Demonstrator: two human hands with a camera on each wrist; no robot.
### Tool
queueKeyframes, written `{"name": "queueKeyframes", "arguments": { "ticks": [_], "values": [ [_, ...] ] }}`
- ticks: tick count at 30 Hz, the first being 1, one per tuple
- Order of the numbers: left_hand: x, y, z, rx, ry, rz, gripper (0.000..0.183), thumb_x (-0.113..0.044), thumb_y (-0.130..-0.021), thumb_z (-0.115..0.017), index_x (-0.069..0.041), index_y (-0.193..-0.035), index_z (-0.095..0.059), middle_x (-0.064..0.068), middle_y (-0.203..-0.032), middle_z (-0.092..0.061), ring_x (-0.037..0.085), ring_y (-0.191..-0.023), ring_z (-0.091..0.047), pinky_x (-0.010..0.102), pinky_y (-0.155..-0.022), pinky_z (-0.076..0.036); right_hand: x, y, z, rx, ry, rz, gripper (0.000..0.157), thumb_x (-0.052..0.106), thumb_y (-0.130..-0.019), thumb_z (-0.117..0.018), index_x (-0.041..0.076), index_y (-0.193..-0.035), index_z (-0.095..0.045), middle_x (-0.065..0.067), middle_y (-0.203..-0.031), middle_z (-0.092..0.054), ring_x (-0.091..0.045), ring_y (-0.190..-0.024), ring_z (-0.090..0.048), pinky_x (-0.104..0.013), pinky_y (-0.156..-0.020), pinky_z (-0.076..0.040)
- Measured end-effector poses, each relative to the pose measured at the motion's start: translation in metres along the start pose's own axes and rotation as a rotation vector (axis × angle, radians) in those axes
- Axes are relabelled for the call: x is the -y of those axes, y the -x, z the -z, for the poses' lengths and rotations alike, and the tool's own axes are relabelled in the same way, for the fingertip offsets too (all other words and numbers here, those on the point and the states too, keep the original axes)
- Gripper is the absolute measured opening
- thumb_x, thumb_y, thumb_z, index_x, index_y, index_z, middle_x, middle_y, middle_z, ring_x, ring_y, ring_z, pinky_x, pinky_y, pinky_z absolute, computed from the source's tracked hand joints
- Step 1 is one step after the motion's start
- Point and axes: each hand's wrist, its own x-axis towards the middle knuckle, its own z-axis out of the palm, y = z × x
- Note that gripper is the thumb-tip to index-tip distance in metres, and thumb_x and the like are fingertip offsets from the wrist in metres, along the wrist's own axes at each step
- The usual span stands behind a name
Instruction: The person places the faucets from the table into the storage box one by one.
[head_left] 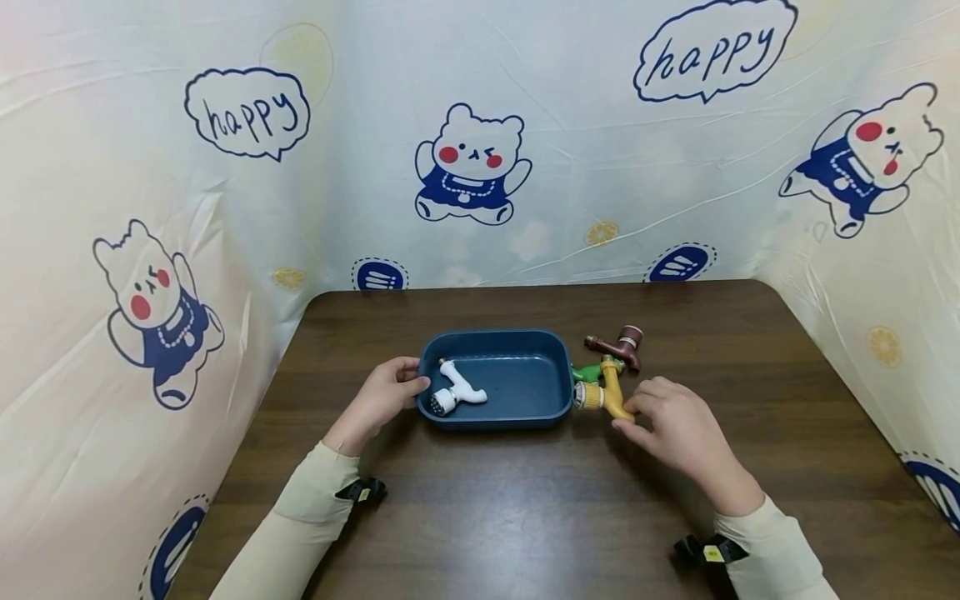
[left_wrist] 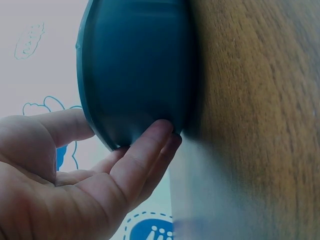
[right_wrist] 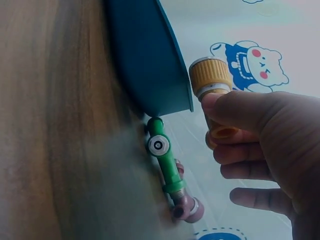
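A blue plastic tray (head_left: 517,421) sits on the table, and a white tap (head_left: 459,387) lies inside it at the left end. My left hand (head_left: 382,396) grips the tray's left end, thumb at the rim and fingertips (left_wrist: 161,128) against the outer wall. In my right hand (head_left: 678,429) a yellow tap (head_left: 611,390) is pinched between thumb and fingers, held above the table just right of the tray. Below it, a green tap (right_wrist: 165,162) lies by the tray's right end, partly hidden in the head view. Behind that lies a dark red tap (head_left: 626,343).
The brown wooden table (head_left: 487,508) extends to a patterned curtain (head_left: 570,167) at the back and both sides. A black band with a small device sits on the left wrist (head_left: 363,490) and another on the right wrist (head_left: 712,550).
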Motion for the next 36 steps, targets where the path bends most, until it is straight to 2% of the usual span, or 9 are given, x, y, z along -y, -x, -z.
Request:
{"name": "queueKeyframes", "arguments": {
  "ticks": [8, 14, 18, 26, 33, 36],
  "values": [
    [-0.002, 0.002, -0.001, -0.002, 0.004, 0.003, 0.046, -0.014, -0.103, -0.063, 0.000, -0.144, -0.050, 0.020, -0.129, -0.061, 0.028, -0.111, -0.064, 0.039, -0.089, -0.061, -0.001, -0.008, 0.006, -0.038, -0.029, 0.062, 0.025, 0.032, -0.073, -0.092, 0.015, -0.080, -0.075, 0.006, -0.081, -0.064, -0.010, -0.075, -0.053, -0.031, -0.063, -0.051],
    [-0.003, 0.003, -0.001, 0.008, 0.010, -0.007, 0.048, -0.016, -0.103, -0.063, 0.001, -0.146, -0.049, 0.021, -0.131, -0.060, 0.029, -0.113, -0.064, 0.040, -0.090, -0.061, -0.001, -0.014, 0.010, -0.029, -0.036, 0.093, 0.024, 0.033, -0.076, -0.089, 0.015, -0.081, -0.075, 0.006, -0.084, -0.064, -0.011, -0.079, -0.055, -0.032, -0.066, -0.052],
    [-0.003, 0.003, -0.001, 0.005, 0.011, -0.014, 0.047, -0.014, -0.103, -0.062, 0.002, -0.145, -0.049, 0.022, -0.130, -0.061, 0.029, -0.113, -0.064, 0.040, -0.088, -0.061, -0.003, -0.019, 0.012, -0.025, -0.069, 0.112, 0.023, 0.029, -0.075, -0.091, 0.014, -0.082, -0.075, 0.005, -0.086, -0.066, -0.011, -0.081, -0.057, -0.033, -0.068, -0.054],
    [0.001, 0.000, 0.000, 0.004, 0.005, -0.018, 0.046, -0.014, -0.103, -0.062, 0.002, -0.145, -0.049, 0.021, -0.129, -0.061, 0.029, -0.111, -0.064, 0.038, -0.086, -0.062, -0.010, -0.028, 0.011, 0.009, -0.114, 0.120, 0.023, 0.029, -0.075, -0.093, 0.017, -0.084, -0.075, 0.008, -0.088, -0.065, -0.009, -0.082, -0.056, -0.034, -0.069, -0.054],
    [0.002, 0.000, 0.000, -0.004, 0.007, -0.017, 0.046, -0.014, -0.103, -0.062, 0.002, -0.144, -0.049, 0.021, -0.129, -0.061, 0.028, -0.111, -0.064, 0.038, -0.085, -0.062, -0.012, -0.036, 0.011, 0.051, -0.129, 0.151, 0.023, 0.039, -0.084, -0.085, 0.018, -0.087, -0.076, 0.009, -0.089, -0.064, -0.009, -0.083, -0.054, -0.033, -0.072, -0.053],
    [0.001, 0.001, -0.001, -0.004, 0.006, -0.015, 0.047, -0.015, -0.103, -0.063, 0.002, -0.145, -0.049, 0.021, -0.129, -0.061, 0.029, -0.111, -0.064, 0.039, -0.086, -0.062, -0.012, -0.039, 0.013, 0.069, -0.135, 0.162, 0.022, 0.038, -0.083, -0.086, 0.018, -0.087, -0.076, 0.009, -0.090, -0.064, -0.009, -0.083, -0.055, -0.034, -0.074, -0.054]
  ]
}}
